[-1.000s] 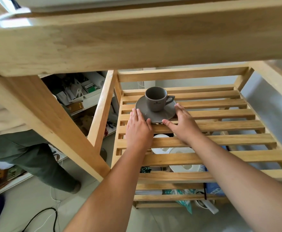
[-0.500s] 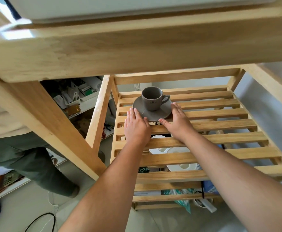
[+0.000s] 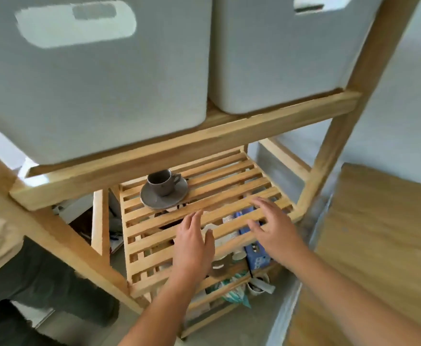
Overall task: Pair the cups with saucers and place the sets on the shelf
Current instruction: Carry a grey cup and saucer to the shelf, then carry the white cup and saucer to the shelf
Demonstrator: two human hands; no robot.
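Note:
A grey cup (image 3: 162,182) stands upright on a grey saucer (image 3: 163,198) at the back left of the slatted wooden shelf (image 3: 231,178). Both my hands hover above the shelf's front half, clear of the saucer. My left hand (image 3: 194,242) is open with fingers together, palm down, just in front of the saucer. To its right, my right hand (image 3: 271,227) is open with fingers spread. Neither hand holds anything.
Two large grey bins (image 3: 99,78) fill the shelf level above. Below the slats lie white dishes (image 3: 225,239) and a blue box (image 3: 255,253). A wooden tabletop (image 3: 379,245) is at the right. A person's dark trousers (image 3: 37,283) are at the left.
Both hands have let go of the saucer and drawn back toward me. The cup and saucer stay on the shelf. My view has risen, so the grey bins above now show.

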